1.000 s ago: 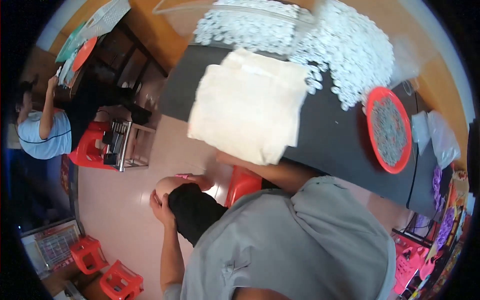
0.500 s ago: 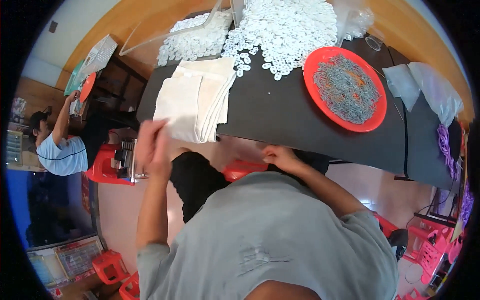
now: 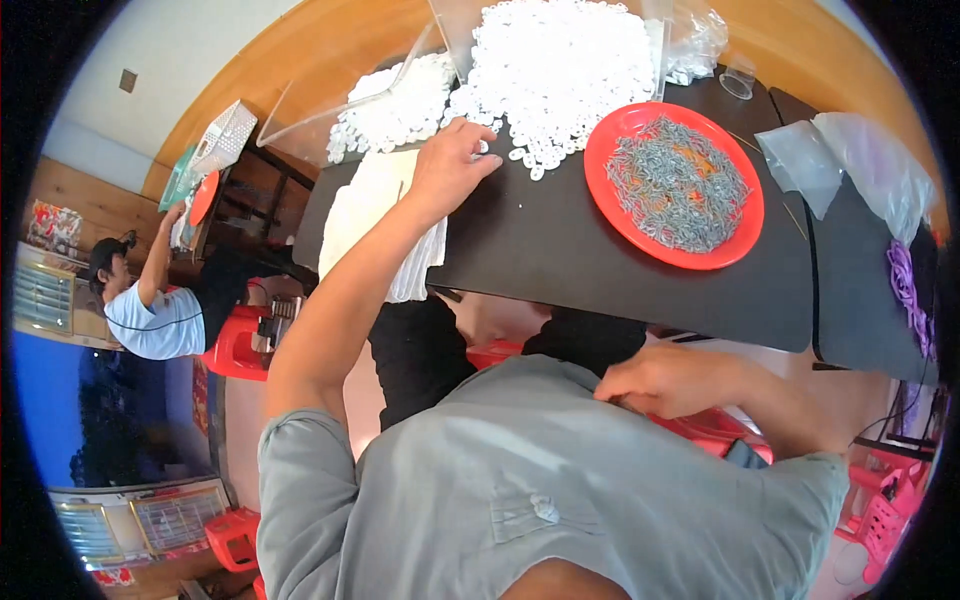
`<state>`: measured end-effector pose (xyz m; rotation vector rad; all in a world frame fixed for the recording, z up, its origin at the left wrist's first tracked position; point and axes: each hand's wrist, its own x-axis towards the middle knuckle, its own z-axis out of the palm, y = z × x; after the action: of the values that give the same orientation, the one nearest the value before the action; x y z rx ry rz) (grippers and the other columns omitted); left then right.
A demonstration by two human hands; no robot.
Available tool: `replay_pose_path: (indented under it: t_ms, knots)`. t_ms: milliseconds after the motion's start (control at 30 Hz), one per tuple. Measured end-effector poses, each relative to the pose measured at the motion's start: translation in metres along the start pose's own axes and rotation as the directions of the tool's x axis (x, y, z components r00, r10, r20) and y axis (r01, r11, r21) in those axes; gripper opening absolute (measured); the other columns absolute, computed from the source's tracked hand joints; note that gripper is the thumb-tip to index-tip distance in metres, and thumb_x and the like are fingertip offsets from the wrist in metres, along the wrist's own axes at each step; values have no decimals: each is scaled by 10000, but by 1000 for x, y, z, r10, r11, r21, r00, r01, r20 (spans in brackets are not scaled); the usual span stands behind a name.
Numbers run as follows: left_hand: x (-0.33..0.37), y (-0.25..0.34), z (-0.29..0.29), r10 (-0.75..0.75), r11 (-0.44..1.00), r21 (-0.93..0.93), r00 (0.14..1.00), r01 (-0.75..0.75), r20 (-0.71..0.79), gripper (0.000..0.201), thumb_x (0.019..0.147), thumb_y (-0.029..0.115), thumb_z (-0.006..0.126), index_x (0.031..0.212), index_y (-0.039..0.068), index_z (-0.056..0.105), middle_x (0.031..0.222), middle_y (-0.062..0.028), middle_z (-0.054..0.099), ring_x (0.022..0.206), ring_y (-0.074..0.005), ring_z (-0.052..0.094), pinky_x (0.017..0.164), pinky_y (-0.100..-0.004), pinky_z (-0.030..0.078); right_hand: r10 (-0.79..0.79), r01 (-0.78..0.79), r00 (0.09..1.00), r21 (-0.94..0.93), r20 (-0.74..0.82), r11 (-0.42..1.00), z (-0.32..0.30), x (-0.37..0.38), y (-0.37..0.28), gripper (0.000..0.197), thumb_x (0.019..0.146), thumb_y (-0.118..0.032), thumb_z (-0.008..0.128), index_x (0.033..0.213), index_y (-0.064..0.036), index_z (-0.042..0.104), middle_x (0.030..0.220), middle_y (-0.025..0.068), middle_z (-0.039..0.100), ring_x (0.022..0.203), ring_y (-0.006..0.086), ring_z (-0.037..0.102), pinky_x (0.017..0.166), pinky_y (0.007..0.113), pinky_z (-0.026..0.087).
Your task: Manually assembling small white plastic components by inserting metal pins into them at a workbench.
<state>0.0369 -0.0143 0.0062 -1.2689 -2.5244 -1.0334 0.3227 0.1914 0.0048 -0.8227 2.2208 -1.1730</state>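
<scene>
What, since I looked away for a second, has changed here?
The left hand came off the knee and reached forward over the cloth, near the white pieces; whether its fingers touch any is unclear. The right hand drew back from near the cloth to beside the shirt. The cloth looks less spread. The red plate of grey pieces stayed put.

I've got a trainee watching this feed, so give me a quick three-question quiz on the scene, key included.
1. True or false: the purple cord lies to the right of the round plate.
2. What colour is that plate? A. green B. red C. white
3. Which of the wearer's hands is nearer the white oval pieces?

Key: 1. True. 2. B. 3. The left hand.
</scene>
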Motion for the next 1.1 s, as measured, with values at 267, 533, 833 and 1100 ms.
replay_pose_path:
  t_ms: [267, 533, 833, 1100]
  knots:
    - [-13, -27, -12, -34, 994, 93, 982, 51, -184, 166, 724, 124, 693, 876, 71, 652, 852, -72, 560, 735, -258, 593, 663, -373, 485, -247, -431, 740, -723, -625, 539, -78, 55, 1, 231, 731, -73, 681, 945, -50, 596, 765, 91, 531, 673, 281, 564, 575, 403, 447]
    - [-1, -46, -14, -54, 988, 144, 998, 56, -19, 167, 695, 109, 659, 843, 35, 637, 884, -127, 590, 850, -331, 586, 747, -428, 476, -305, -399, 784, -814, -542, 422, -70, 66, 18, 269, 708, -19, 615, 974, -46, 590, 814, 91, 534, 765, 281, 551, 634, 397, 432]
    - [-6, -40, -4, 205, 928, 341, 969, -148, -138, 142, 702, 64, 619, 839, 26, 614, 908, -133, 553, 947, -333, 497, 728, -456, 450, -98, -420, 852, -782, -515, 461, -78, 70, -8, 252, 746, -40, 647, 995, -56, 605, 924, 112, 573, 871, 298, 564, 723, 407, 439]
    - [-2, -58, 3, 86, 994, -39, 936, -106, -342, 106, 699, -54, 595, 742, 31, 642, 726, -106, 617, 707, -254, 599, 637, -336, 479, -385, -366, 714, -780, -585, 508, -158, 211, 35, 268, 802, -92, 619, 1067, -53, 613, 1087, 115, 604, 964, 325, 578, 823, 414, 467]
